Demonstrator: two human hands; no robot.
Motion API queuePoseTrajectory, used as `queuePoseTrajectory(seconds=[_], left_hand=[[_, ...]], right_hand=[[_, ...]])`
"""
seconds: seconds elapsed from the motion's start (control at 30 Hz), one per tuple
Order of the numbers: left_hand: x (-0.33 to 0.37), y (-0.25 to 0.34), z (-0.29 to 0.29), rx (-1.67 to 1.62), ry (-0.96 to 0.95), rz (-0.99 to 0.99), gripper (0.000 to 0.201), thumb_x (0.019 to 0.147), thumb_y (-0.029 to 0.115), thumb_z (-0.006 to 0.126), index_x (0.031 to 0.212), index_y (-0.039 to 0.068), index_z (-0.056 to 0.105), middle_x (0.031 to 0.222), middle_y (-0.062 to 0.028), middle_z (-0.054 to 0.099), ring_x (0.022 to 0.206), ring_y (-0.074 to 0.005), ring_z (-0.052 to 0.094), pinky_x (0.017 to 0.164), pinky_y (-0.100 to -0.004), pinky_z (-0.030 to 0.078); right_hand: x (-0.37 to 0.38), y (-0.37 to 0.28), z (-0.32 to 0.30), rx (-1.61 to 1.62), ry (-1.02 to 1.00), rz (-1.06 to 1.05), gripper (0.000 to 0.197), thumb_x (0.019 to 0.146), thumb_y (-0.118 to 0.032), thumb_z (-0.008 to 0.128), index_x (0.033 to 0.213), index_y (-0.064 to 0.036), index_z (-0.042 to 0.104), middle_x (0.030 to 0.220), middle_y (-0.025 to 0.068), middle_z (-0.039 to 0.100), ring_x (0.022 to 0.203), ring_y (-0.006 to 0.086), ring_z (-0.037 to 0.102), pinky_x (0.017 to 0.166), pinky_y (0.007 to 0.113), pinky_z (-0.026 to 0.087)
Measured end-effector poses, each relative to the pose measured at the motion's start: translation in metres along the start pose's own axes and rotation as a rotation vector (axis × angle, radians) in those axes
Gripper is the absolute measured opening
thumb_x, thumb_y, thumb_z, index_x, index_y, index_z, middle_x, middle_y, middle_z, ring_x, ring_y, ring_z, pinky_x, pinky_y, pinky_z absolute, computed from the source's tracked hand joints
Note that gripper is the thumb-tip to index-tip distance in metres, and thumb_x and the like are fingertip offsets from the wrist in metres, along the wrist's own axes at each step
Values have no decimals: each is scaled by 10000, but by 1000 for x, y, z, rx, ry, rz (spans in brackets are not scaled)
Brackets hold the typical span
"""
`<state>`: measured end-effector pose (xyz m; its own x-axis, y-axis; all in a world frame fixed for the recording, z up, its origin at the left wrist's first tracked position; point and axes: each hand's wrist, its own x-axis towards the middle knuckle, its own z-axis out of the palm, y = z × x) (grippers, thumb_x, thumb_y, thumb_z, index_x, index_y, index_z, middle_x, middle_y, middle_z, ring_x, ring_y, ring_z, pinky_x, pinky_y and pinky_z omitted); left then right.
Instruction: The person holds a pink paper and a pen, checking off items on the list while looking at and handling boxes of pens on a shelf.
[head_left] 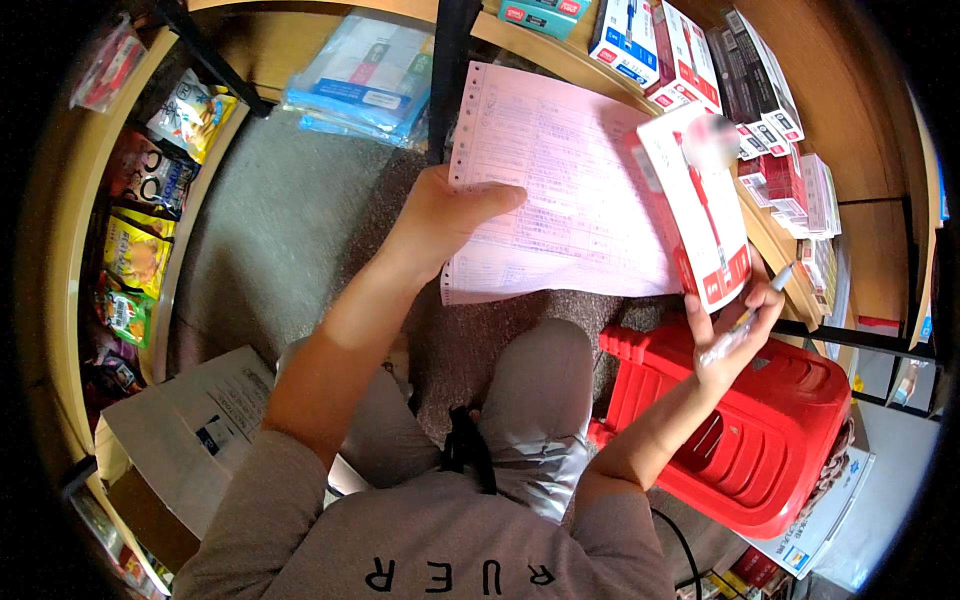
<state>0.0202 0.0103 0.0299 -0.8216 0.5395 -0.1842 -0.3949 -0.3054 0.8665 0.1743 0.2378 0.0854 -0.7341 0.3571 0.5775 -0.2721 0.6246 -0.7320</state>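
My left hand (pixel 448 212) grips a pink printed form (pixel 575 200) by its left edge, thumb lying on top of the paper. The form has punched holes down that edge and rows of small print and handwriting. In my right hand (pixel 738 350) is a white and red pen box (pixel 712 235) with a red pen pictured on it, held upright by its lower end. A clear pen (pixel 730 343) also lies across the fingers of that hand, its tip pointing up and right. The box overlaps the right edge of the form.
Pen boxes (pixel 685 60) stand along the curved wooden shelf on the right. Below it sits a red plastic stool (pixel 740 430). Snack packets (pixel 138 255) line the left shelf, with a cardboard box (pixel 190 420) beneath. Blue plastic-wrapped packs (pixel 360 80) lie at the back.
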Motion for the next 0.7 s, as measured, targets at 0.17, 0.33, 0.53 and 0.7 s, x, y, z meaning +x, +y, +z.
queuePoseTrajectory(seconds=[0.17,0.33,0.53,0.7], left_hand=[[1,2,2,-7,-9,4,280,701,62,634,947,-55,570,879,-111,605,772,-153,579,696,-265,465],[2,-1,0,-4,-26,10,278,700,55,633,948,-55,570,879,-107,605,769,-149,578,695,-263,464],[5,-5,8,41,-31,-12,265,712,54,630,946,-53,568,879,-99,604,762,-142,574,688,-257,461],[2,-1,7,21,6,-8,236,724,36,611,945,-32,567,879,-89,602,770,-132,569,686,-254,457]], right_hand=[[-3,1,-2,94,27,-5,556,589,-134,753,861,-106,268,1137,211,415,1074,259,416,917,370,305],[-1,-1,-10,-73,-4,-62,573,575,-204,757,851,-95,267,1068,223,465,1020,269,461,886,367,328],[-4,4,-8,10,-4,-83,547,557,-125,740,842,-89,274,1076,226,467,1017,275,468,881,375,334],[-4,7,-5,77,15,-26,563,511,-121,773,799,-83,291,1057,199,485,1038,290,457,886,412,330]])
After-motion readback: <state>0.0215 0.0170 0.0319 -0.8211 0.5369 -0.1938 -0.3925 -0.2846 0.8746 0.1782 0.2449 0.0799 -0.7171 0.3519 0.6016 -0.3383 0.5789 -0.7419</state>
